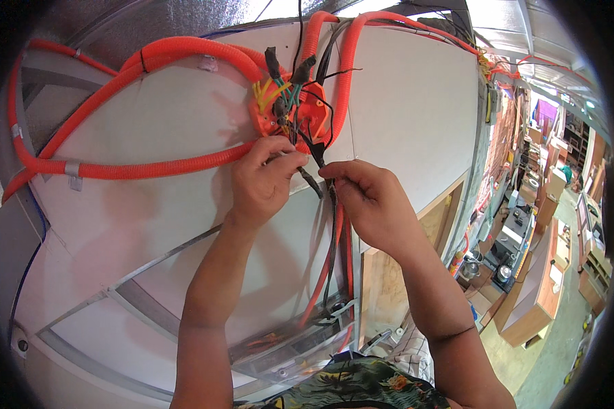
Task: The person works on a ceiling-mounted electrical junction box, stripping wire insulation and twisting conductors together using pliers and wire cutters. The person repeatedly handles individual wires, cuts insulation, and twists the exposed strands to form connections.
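Observation:
An orange junction box [311,105] on the white wall panel holds yellow, green and black wires, some ends wrapped in dark tape [271,65]. My left hand [262,180] is just below the box, fingers closed around a dark taped wire [311,181] that angles down to the right. My right hand [368,203] pinches the black cable bundle [318,151] beside it, below the box; the exact grip is partly hidden by the fingers. The bundle continues down the wall alongside red cables [348,259].
Orange corrugated conduits [89,168] run across the panel [413,102] and up to the roof. At right are a doorway [434,223], a cluttered bench [510,238] and a wooden cabinet [525,307] on the floor, with shelving farther back.

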The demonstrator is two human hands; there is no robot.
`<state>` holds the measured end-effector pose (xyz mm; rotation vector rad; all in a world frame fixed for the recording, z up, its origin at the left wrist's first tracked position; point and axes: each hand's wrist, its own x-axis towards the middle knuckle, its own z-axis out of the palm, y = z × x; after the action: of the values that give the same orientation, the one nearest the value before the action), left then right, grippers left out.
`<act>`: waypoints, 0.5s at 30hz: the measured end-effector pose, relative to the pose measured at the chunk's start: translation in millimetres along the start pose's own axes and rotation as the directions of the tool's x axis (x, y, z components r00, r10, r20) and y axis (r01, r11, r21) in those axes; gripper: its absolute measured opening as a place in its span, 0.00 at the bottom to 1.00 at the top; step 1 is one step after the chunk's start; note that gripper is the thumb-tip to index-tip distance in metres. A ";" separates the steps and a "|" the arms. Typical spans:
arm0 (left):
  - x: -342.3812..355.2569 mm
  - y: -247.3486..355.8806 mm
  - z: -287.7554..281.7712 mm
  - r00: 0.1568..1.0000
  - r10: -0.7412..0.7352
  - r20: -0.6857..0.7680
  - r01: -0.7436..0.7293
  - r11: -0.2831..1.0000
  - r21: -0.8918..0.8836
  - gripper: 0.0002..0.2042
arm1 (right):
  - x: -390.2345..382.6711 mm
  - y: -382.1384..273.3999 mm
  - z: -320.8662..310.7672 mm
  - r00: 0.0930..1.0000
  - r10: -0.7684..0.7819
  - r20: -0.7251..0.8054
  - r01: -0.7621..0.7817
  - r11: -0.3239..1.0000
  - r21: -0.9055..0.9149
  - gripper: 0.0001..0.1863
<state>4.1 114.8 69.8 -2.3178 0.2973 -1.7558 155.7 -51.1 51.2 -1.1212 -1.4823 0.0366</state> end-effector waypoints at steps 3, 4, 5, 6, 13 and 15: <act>0.4 -4.3 3.7 0.996 -0.065 -0.057 0.054 0.983 -0.174 0.11 | 1.0 -1.6 1.3 0.999 -0.033 0.021 0.030 0.993 0.113 0.16; -0.4 -4.4 6.1 0.989 -0.134 -0.060 0.113 0.955 -0.275 0.10 | 0.7 -2.3 3.4 0.999 -0.039 0.026 0.034 0.986 0.162 0.17; -1.7 -3.7 8.5 0.977 -0.204 -0.056 0.169 0.912 -0.373 0.10 | 0.4 -3.0 6.9 0.990 -0.135 -0.051 0.136 0.990 0.021 0.19; -2.8 -2.4 10.7 0.967 -0.250 -0.050 0.200 0.865 -0.461 0.10 | 0.4 -3.6 11.4 0.964 -0.240 -0.113 0.225 0.966 -0.126 0.20; -1.1 6.4 13.3 0.918 -0.395 -0.030 0.337 0.818 -0.466 0.07 | 16.6 4.6 29.9 0.811 -0.498 -0.308 0.355 0.836 -0.417 0.23; 1.7 5.3 11.9 0.957 -0.279 -0.072 0.241 0.910 -0.337 0.07 | 21.0 8.4 30.3 0.775 -0.545 -0.321 0.398 0.815 -0.422 0.21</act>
<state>15.9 109.8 66.7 -2.5857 0.3322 -2.1192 140.9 -16.4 53.3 -0.8964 -1.3507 -0.8065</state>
